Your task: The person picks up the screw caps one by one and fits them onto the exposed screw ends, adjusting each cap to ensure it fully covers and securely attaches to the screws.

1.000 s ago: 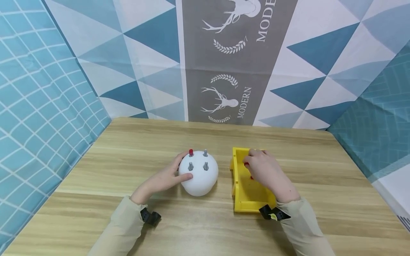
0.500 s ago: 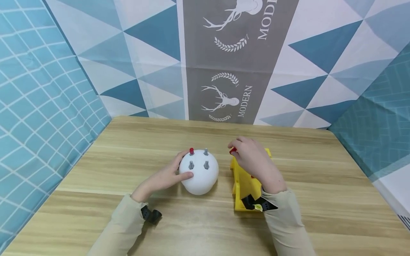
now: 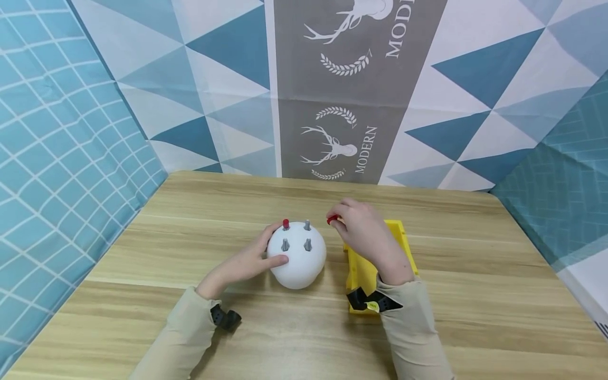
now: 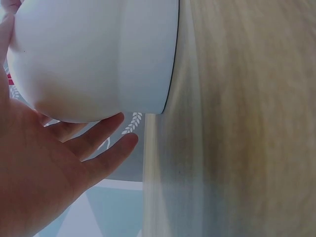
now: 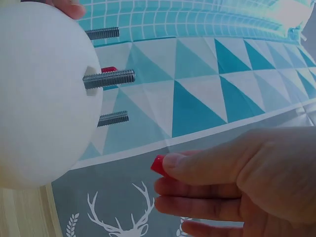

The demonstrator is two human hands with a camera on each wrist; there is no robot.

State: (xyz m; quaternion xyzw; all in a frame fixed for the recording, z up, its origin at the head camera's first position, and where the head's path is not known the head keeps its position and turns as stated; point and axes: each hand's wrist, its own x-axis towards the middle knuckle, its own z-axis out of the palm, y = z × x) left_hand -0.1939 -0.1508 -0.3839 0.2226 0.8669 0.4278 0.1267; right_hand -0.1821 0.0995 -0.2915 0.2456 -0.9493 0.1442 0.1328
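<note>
A white rounded dome (image 3: 296, 272) stands on the table with several upright threaded bolts (image 3: 307, 244) in its top. A small red cap (image 3: 286, 224) covers the far left bolt; the others show bare metal. My left hand (image 3: 244, 264) holds the dome from the left, thumb on the near side and fingers along the far side, also seen in the left wrist view. My right hand (image 3: 366, 232) pinches another small red cap (image 5: 157, 165) between thumb and fingers. It is to the right of the dome, above the table, apart from the bolts.
A yellow bin (image 3: 401, 237) stands right of the dome, partly hidden under my right forearm. The wooden table (image 3: 214, 206) ends at a patterned cloth backdrop (image 3: 237, 121), with tile-print cloth (image 3: 71, 132) on the left.
My right hand has lifted out of the yellow bin with a red cap and moved left toward the dome. My left hand stays on the dome.
</note>
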